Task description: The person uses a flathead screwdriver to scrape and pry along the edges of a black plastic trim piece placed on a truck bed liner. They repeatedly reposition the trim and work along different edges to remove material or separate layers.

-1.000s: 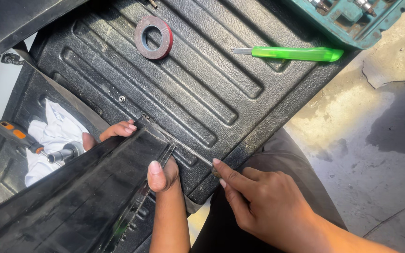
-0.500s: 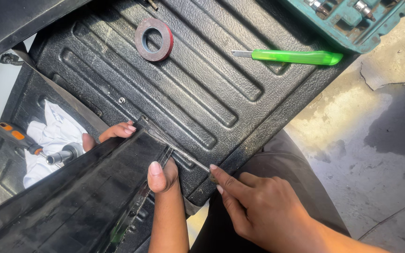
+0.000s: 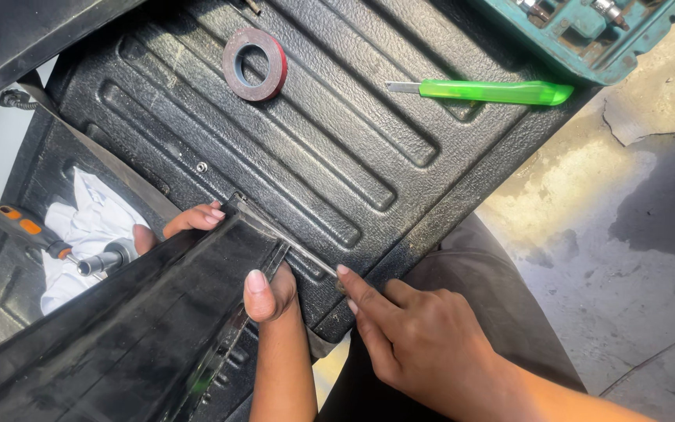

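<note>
My left hand (image 3: 263,293) grips a long black plastic panel (image 3: 142,328), thumb on its near edge and fingertips showing over its far side. My right hand (image 3: 423,344) pinches the end of a thin strip (image 3: 298,248) that runs along the panel's upper edge, forefinger and thumb closed on it. Both hands work over a ribbed black plastic floor mat (image 3: 337,148).
A red roll of tape (image 3: 254,62) and a green utility knife (image 3: 494,91) lie on the mat. A teal tool case (image 3: 587,31) sits at the top right. An orange-and-black screwdriver (image 3: 33,233) and a white cloth (image 3: 91,227) rest at the left. Concrete floor (image 3: 626,234) lies to the right.
My right hand has shifted slightly left along the strip toward the panel. My left hand holds the panel in the same place.
</note>
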`<move>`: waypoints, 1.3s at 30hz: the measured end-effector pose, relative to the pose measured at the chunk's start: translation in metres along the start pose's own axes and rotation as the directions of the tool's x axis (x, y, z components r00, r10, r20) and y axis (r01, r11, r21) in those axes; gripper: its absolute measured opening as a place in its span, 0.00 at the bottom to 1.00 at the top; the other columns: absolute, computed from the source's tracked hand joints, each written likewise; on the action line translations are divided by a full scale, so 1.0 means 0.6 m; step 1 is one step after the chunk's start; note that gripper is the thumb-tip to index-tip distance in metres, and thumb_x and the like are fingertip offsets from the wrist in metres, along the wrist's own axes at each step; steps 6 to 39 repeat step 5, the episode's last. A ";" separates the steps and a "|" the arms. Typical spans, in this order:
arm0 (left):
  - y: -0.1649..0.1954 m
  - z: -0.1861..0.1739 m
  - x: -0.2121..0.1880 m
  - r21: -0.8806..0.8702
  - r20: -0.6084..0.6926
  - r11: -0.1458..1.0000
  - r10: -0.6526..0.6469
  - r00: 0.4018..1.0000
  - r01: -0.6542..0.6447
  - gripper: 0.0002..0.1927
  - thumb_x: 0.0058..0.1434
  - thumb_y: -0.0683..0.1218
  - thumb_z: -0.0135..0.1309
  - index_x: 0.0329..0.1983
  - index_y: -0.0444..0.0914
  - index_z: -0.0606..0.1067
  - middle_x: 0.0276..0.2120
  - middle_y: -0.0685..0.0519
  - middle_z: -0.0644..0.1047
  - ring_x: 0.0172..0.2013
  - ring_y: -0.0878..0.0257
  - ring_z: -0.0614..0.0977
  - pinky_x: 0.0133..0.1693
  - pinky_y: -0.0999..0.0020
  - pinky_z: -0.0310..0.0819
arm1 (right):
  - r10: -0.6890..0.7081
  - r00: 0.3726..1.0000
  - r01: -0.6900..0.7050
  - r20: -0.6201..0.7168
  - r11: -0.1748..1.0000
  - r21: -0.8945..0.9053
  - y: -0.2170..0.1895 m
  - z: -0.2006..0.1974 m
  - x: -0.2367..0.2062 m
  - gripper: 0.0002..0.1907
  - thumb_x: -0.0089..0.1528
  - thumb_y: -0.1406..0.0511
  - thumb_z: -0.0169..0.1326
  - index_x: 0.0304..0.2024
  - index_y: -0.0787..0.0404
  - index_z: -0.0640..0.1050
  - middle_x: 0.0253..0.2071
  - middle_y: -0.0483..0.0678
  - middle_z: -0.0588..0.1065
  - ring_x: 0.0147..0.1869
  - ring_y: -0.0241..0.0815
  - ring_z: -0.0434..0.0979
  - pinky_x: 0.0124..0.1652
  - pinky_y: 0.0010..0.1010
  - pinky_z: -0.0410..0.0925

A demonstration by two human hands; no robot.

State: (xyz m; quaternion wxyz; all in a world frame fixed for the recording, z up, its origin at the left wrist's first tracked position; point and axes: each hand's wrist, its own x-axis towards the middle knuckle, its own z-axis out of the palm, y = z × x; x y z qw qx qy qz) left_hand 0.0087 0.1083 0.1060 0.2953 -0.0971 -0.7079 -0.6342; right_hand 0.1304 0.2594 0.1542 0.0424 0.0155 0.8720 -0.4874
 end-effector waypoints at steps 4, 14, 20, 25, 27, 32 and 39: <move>0.011 0.007 0.010 0.044 -0.001 0.999 -0.011 1.000 0.011 0.58 0.57 0.66 0.61 0.74 0.31 0.44 0.44 0.47 0.68 0.44 0.59 0.72 0.54 0.62 0.70 | 0.005 1.000 -0.006 -0.015 0.999 -0.054 -0.003 -0.005 -0.009 0.22 0.60 0.64 0.59 0.57 0.59 0.80 0.17 0.48 0.71 0.14 0.44 0.71 0.15 0.37 0.64; 0.024 0.000 0.010 0.046 0.000 0.999 -0.014 1.000 0.014 0.58 0.57 0.66 0.61 0.74 0.31 0.44 0.44 0.47 0.68 0.44 0.59 0.72 0.54 0.62 0.70 | -0.008 1.000 0.007 -0.029 0.999 -0.048 -0.001 -0.001 -0.007 0.22 0.60 0.64 0.59 0.57 0.59 0.80 0.18 0.48 0.72 0.14 0.44 0.71 0.16 0.36 0.65; 0.024 0.000 0.010 0.046 0.000 0.999 -0.014 1.000 0.014 0.58 0.57 0.66 0.61 0.74 0.31 0.44 0.44 0.47 0.68 0.44 0.59 0.72 0.54 0.62 0.70 | -0.008 1.000 0.007 -0.029 0.999 -0.048 -0.001 -0.001 -0.007 0.22 0.60 0.64 0.59 0.57 0.59 0.80 0.18 0.48 0.72 0.14 0.44 0.71 0.16 0.36 0.65; 0.024 0.000 0.010 0.046 0.000 0.999 -0.014 1.000 0.014 0.58 0.57 0.66 0.61 0.74 0.31 0.44 0.44 0.47 0.68 0.44 0.59 0.72 0.54 0.62 0.70 | -0.008 1.000 0.007 -0.029 0.999 -0.048 -0.001 -0.001 -0.007 0.22 0.60 0.64 0.59 0.57 0.59 0.80 0.18 0.48 0.72 0.14 0.44 0.71 0.16 0.36 0.65; 0.024 0.000 0.010 0.046 0.000 0.999 -0.014 1.000 0.014 0.58 0.57 0.66 0.61 0.74 0.31 0.44 0.44 0.47 0.68 0.44 0.59 0.72 0.54 0.62 0.70 | -0.008 1.000 0.007 -0.029 0.999 -0.048 -0.001 -0.001 -0.007 0.22 0.60 0.64 0.59 0.57 0.59 0.80 0.18 0.48 0.72 0.14 0.44 0.71 0.16 0.36 0.65; 0.024 0.000 0.010 0.046 0.000 0.999 -0.014 1.000 0.014 0.58 0.57 0.66 0.61 0.74 0.31 0.44 0.44 0.47 0.68 0.44 0.59 0.72 0.54 0.62 0.70 | -0.008 1.000 0.007 -0.029 0.999 -0.048 -0.001 -0.001 -0.007 0.22 0.60 0.64 0.59 0.57 0.59 0.80 0.18 0.48 0.72 0.14 0.44 0.71 0.16 0.36 0.65; 0.024 0.000 0.010 0.046 0.000 0.999 -0.014 1.000 0.014 0.58 0.57 0.66 0.61 0.74 0.31 0.44 0.44 0.47 0.68 0.44 0.59 0.72 0.54 0.62 0.70 | -0.008 1.000 0.007 -0.029 0.999 -0.048 -0.001 -0.001 -0.007 0.22 0.60 0.64 0.59 0.57 0.59 0.80 0.18 0.48 0.72 0.14 0.44 0.71 0.16 0.36 0.65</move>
